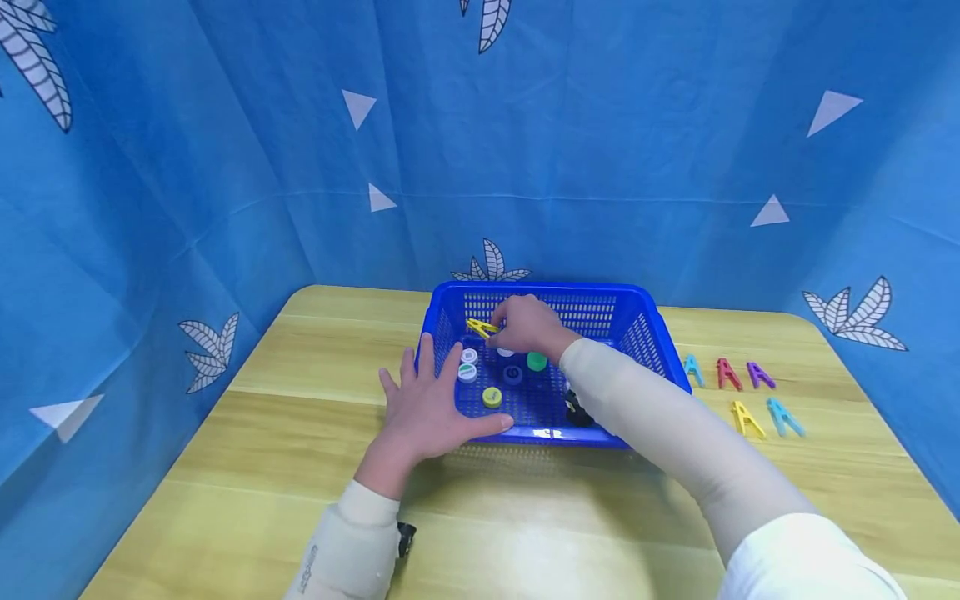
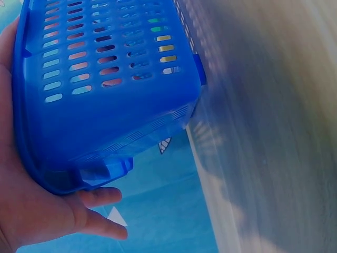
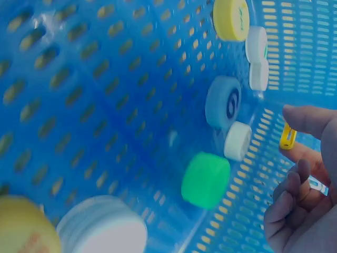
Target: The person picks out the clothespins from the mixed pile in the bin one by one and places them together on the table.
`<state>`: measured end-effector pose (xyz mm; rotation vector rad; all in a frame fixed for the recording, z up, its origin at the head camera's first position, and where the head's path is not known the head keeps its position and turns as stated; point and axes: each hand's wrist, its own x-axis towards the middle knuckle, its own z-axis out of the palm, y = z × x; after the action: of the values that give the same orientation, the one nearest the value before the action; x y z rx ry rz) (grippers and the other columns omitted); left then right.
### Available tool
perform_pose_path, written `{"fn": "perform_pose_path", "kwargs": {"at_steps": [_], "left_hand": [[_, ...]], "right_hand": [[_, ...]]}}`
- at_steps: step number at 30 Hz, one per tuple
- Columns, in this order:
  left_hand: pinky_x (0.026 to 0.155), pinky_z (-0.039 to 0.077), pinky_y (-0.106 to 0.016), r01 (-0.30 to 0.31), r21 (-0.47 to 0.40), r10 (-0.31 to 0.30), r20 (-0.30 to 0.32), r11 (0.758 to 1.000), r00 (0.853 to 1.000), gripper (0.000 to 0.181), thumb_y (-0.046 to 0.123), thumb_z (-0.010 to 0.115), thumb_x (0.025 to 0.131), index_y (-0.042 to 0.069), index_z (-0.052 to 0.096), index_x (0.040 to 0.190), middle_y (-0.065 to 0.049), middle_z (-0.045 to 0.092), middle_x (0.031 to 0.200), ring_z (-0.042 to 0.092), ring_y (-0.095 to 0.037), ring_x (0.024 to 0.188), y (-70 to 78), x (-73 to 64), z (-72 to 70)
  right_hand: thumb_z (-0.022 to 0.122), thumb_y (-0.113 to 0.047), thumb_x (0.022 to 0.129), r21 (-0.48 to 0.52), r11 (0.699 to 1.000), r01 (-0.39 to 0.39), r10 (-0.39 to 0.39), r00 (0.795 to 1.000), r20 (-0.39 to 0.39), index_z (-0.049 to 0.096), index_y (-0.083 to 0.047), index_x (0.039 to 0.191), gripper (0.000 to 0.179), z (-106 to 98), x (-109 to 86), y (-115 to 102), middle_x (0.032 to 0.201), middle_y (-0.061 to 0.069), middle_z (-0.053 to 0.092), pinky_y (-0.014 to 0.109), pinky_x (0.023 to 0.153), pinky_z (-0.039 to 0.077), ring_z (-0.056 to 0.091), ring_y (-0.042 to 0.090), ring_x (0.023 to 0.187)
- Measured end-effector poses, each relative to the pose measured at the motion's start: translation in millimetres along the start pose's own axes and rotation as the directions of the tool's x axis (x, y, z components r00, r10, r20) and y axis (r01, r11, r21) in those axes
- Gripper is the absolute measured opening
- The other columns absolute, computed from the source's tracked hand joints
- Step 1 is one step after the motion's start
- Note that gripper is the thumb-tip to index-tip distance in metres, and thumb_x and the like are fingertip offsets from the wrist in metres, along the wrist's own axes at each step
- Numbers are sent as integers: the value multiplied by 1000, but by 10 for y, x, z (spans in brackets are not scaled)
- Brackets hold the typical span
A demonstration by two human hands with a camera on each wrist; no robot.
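Note:
My right hand (image 1: 527,323) is inside the blue plastic basket (image 1: 540,287), near its back left. Its thumb and index finger pinch a yellow clothespin (image 1: 478,327), seen in the right wrist view as a small yellow end (image 3: 288,137) between the fingertips. My left hand (image 1: 429,410) rests with spread fingers over the basket's front left corner, thumb along the front rim. Bottle caps lie on the basket floor, among them a yellow cap (image 1: 492,397), a green cap (image 1: 537,361) and a dark blue cap (image 1: 512,374). The right forearm hides part of the basket's right side.
On the wooden table (image 1: 300,433), several clothespins lie right of the basket, including a red clothespin (image 1: 727,375), a purple clothespin (image 1: 760,375) and a yellow clothespin (image 1: 747,419). A blue patterned cloth (image 1: 585,167) hangs behind and along the sides of the table.

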<state>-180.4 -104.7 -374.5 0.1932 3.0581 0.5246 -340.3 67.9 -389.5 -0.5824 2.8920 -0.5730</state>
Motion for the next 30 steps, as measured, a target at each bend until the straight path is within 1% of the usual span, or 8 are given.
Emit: {"fn": "perform_pose_path", "kwargs": {"at_steps": [2, 3, 6, 11, 15, 20, 25, 30], "left_hand": [[104, -6, -76, -2, -11, 2, 2, 1000, 1000, 131, 99, 48, 61, 20, 21, 161, -20, -5, 165, -3, -49, 147, 2, 3, -6], [104, -6, -76, -3, -12, 3, 2, 1000, 1000, 131, 99, 48, 61, 20, 21, 161, -20, -5, 165, -3, -49, 147, 2, 5, -7], [104, -6, -76, 1, -6, -1, 7, 1000, 1000, 131, 99, 46, 61, 19, 20, 161, -20, -6, 165, -2, -49, 147, 6, 6, -10], [104, -4, -77, 10, 4, -10, 13, 1000, 1000, 132, 100, 46, 61, 18, 21, 161, -20, -6, 165, -2, -49, 147, 14, 2, -19], [104, -5, -77, 15, 4, -15, 25, 1000, 1000, 131, 99, 46, 62, 18, 20, 161, -20, -6, 165, -3, -49, 147, 29, -5, -28], [104, -7, -76, 21, -2, -21, 36, 1000, 999, 131, 98, 48, 62, 18, 19, 161, -20, -7, 165, -4, -49, 147, 43, -9, -37], [104, -7, -76, 17, -12, -17, 32, 1000, 999, 131, 99, 47, 62, 18, 20, 161, -20, -7, 165, -4, -49, 147, 47, -9, -40], [104, -6, -77, 13, -9, -13, 29, 1000, 1000, 131, 98, 48, 62, 18, 20, 161, -21, -6, 164, -3, -50, 146, 43, -4, -40]], "right_hand": [[81, -37, 83, 5, 1000, 2, -2, 1000, -18, 77, -16, 104, 30, -37, -16, 5, 100, 0, 70, 42, 77, 54, 63, 20, 86], [81, -37, 83, 10, 1000, 0, 1, 1000, -26, 77, -16, 104, 30, -53, -24, 8, 99, 0, 70, 42, 77, 54, 63, 20, 85], [81, -38, 83, 5, 1000, -11, 11, 999, -48, 77, -16, 107, 33, -84, -46, 23, 102, 1, 71, 42, 78, 53, 63, 20, 87], [81, -39, 83, 18, 1000, -26, 27, 998, -61, 76, -15, 112, 38, -124, -92, 36, 110, 3, 70, 43, 82, 53, 62, 21, 93], [81, -38, 84, 36, 998, -44, 46, 997, -66, 75, -15, 113, 38, -163, -143, 41, 109, 3, 70, 43, 83, 53, 62, 21, 91], [81, -38, 84, 31, 998, -47, 50, 995, -90, 76, -15, 110, 35, -202, -184, 63, 104, 1, 70, 42, 80, 54, 63, 20, 88], [81, -37, 83, 37, 999, -40, 44, 993, -112, 76, -15, 108, 34, -282, -213, 76, 106, 2, 71, 43, 83, 53, 64, 21, 91], [81, -40, 83, 27, 998, -50, 52, 991, -119, 77, -17, 109, 35, -382, -256, 86, 105, 0, 71, 43, 79, 53, 63, 20, 91]]}}
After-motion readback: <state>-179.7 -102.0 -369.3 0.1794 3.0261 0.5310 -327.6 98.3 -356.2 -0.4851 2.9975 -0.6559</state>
